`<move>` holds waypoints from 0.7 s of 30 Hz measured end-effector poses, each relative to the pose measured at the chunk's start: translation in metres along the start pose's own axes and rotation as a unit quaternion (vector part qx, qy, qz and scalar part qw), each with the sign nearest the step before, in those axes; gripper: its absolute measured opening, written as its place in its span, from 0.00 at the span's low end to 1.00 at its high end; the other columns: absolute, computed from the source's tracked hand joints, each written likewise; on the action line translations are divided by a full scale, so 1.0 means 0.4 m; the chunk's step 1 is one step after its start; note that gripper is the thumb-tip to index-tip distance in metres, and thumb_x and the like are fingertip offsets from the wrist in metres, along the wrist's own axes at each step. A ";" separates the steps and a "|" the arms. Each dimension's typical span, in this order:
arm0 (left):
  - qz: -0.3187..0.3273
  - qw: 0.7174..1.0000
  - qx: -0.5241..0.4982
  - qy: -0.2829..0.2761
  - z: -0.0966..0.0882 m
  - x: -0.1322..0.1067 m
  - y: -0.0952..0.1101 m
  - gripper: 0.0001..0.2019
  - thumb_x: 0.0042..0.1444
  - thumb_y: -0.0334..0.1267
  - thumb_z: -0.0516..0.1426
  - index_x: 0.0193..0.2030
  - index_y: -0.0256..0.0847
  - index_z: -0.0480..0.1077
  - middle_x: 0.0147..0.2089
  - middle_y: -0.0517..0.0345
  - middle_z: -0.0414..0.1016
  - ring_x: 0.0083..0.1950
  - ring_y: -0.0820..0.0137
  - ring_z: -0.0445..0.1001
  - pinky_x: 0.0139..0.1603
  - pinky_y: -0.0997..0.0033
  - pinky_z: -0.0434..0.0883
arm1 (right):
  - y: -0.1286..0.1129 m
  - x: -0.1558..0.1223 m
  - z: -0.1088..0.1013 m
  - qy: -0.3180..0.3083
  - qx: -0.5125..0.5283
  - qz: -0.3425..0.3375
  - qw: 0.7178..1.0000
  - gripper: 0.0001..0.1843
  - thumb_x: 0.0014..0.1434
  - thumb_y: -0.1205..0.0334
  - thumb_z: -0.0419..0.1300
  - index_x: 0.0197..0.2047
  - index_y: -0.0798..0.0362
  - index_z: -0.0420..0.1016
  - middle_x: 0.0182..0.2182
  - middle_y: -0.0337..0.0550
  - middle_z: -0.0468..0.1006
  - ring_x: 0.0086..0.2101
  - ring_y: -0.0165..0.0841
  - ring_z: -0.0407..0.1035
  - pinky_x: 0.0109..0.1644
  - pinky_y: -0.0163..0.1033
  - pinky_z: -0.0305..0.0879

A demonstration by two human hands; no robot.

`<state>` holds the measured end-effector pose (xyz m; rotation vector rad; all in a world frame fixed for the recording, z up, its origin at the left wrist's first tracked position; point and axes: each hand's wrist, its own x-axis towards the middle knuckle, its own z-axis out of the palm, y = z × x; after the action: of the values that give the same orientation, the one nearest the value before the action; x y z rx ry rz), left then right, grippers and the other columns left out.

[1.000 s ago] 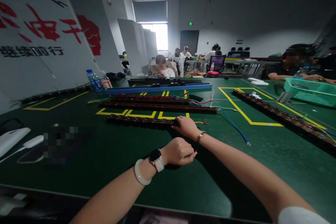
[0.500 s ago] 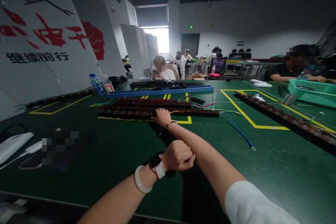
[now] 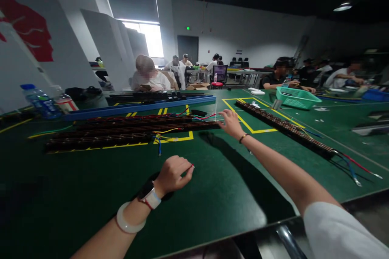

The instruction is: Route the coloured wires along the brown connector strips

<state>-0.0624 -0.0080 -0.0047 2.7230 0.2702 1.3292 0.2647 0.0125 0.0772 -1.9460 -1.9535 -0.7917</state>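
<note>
Around our hands we have a crowded green table (image 3: 212, 206): the blue rail (image 3: 142, 106) runs behind the bars, two bottles (image 3: 39, 101) stand at its left end, and the basket (image 3: 296, 99) sits at the far right. A person (image 3: 152, 81) sits across the table. The front bar (image 3: 100, 141) and the long bar (image 3: 203, 126) lie side by side at left, well within the table; another bar (image 3: 285, 127) slants away at right, across the tape (image 3: 263, 131). Our right hand (image 3: 231, 123) hides the long bar's right end, its fingers bent and parted; we cannot tell whether they touch the wires (image 3: 209, 116) there. Our left hand (image 3: 175, 174) hangs nearer us, apart from the other, fingers curled, with a tiny red tip showing; we cannot tell if it grips anything. The bars are dark, narrow and ridged, streaked with coppery lines; the rail is straight and smooth, the basket perforated plastic, the bottles clear with labels, the tape flat and yellow, the bangle (image 3: 127, 220) pale and glossy.
</note>
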 end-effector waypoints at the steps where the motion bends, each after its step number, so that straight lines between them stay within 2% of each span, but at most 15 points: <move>1: -0.003 1.000 0.000 0.000 -0.001 0.001 -0.001 0.10 0.58 0.32 0.51 0.26 0.36 0.67 0.25 0.60 0.67 0.28 0.76 0.61 0.33 0.70 0.54 | 0.089 -0.032 -0.028 -0.006 -0.041 0.046 0.998 0.24 0.61 0.52 0.55 0.56 0.56 0.67 0.53 0.55 0.64 0.52 0.43 0.56 0.56 0.46 0.48; 3: -0.009 1.000 0.003 0.004 -0.003 0.004 -0.003 0.09 0.58 0.32 0.52 0.27 0.36 0.68 0.26 0.60 0.68 0.29 0.76 0.62 0.34 0.70 0.55 | 0.255 -0.110 -0.088 -0.030 -0.125 0.154 0.980 0.23 0.60 0.53 0.56 0.55 0.57 0.68 0.50 0.57 0.67 0.50 0.45 0.58 0.54 0.47 0.49; 5: -0.016 1.000 0.011 0.006 -0.004 0.008 -0.004 0.09 0.58 0.32 0.52 0.28 0.36 0.68 0.27 0.60 0.69 0.29 0.76 0.63 0.34 0.71 0.56 | 0.389 -0.203 -0.148 -0.072 -0.204 0.286 0.933 0.24 0.60 0.52 0.55 0.55 0.58 0.68 0.49 0.60 0.68 0.50 0.46 0.59 0.52 0.47 0.49; 8: -0.018 0.999 0.028 0.007 -0.004 0.013 -0.008 0.10 0.58 0.33 0.52 0.27 0.36 0.69 0.26 0.60 0.69 0.29 0.76 0.63 0.34 0.71 0.56 | 0.510 -0.338 -0.219 -0.098 -0.237 0.385 0.887 0.28 0.56 0.51 0.59 0.51 0.69 0.70 0.46 0.73 0.67 0.49 0.54 0.61 0.49 0.51 0.51; 10: -0.019 0.999 0.042 0.004 -0.004 0.013 -0.013 0.11 0.59 0.33 0.51 0.27 0.36 0.69 0.26 0.60 0.69 0.28 0.76 0.63 0.34 0.72 0.56 | 0.548 -0.402 -0.242 -0.115 -0.241 0.437 0.859 0.31 0.52 0.51 0.63 0.49 0.72 0.71 0.44 0.78 0.67 0.47 0.58 0.62 0.48 0.53 0.52; 13: -0.029 0.997 0.065 0.000 -0.006 0.011 -0.029 0.12 0.60 0.34 0.51 0.27 0.36 0.70 0.26 0.60 0.69 0.29 0.76 0.64 0.34 0.72 0.57 | 0.572 -0.444 -0.243 -0.148 -0.242 0.467 0.837 0.32 0.54 0.47 0.61 0.49 0.69 0.71 0.43 0.72 0.69 0.47 0.57 0.64 0.48 0.53 0.54; 15: -0.042 0.996 0.079 -0.006 -0.010 0.008 -0.045 0.12 0.60 0.35 0.50 0.29 0.36 0.71 0.27 0.60 0.71 0.30 0.76 0.66 0.35 0.72 0.58 | 0.581 -0.446 -0.235 -0.163 -0.256 0.461 0.834 0.34 0.55 0.43 0.58 0.51 0.67 0.70 0.45 0.68 0.69 0.49 0.54 0.63 0.48 0.50 0.55; 17: -0.063 0.993 0.095 -0.019 -0.019 0.003 -0.065 0.13 0.61 0.37 0.50 0.31 0.37 0.72 0.29 0.59 0.72 0.31 0.75 0.68 0.36 0.72 0.60 | 0.589 -0.441 -0.227 -0.167 -0.273 0.448 0.835 0.36 0.55 0.40 0.57 0.51 0.67 0.69 0.46 0.68 0.68 0.50 0.52 0.63 0.48 0.47 0.56; 21: -0.146 0.981 0.124 -0.027 -0.050 -0.018 -0.129 0.15 0.62 0.42 0.48 0.36 0.36 0.73 0.37 0.55 0.75 0.39 0.73 0.71 0.43 0.72 0.64 | 0.601 -0.440 -0.209 -0.174 -0.231 0.466 0.836 0.40 0.57 0.36 0.51 0.53 0.68 0.66 0.46 0.69 0.68 0.47 0.53 0.65 0.44 0.47 0.57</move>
<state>-0.0886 0.0414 -0.0067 2.7637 0.8477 1.2095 0.4956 -0.1930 0.0930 -3.0618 -0.6776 -0.6543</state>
